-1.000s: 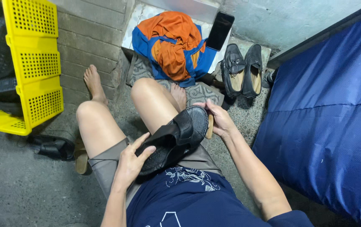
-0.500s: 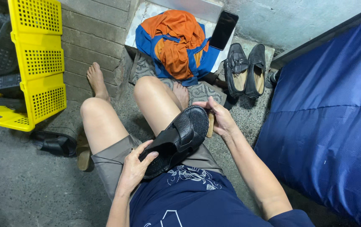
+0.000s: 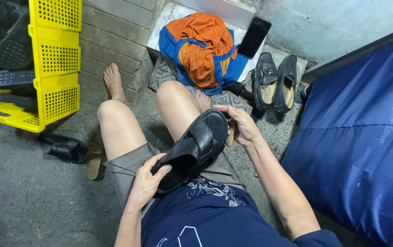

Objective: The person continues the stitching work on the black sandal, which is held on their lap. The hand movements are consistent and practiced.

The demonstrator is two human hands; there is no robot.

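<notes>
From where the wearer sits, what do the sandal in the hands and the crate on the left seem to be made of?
Black sandal: looks like leather or imitation leather, with a soft sheen and stitched straps; which one cannot be told. Yellow crate: moulded plastic, judging by its even glossy colour and regular perforated grid walls.

The sandal was black. The crate was yellow with a perforated grid. The cloth was orange and blue. The phone and loafers were black, the mattress blue, the shorts grey-brown, and the shirt navy with white print.
</notes>
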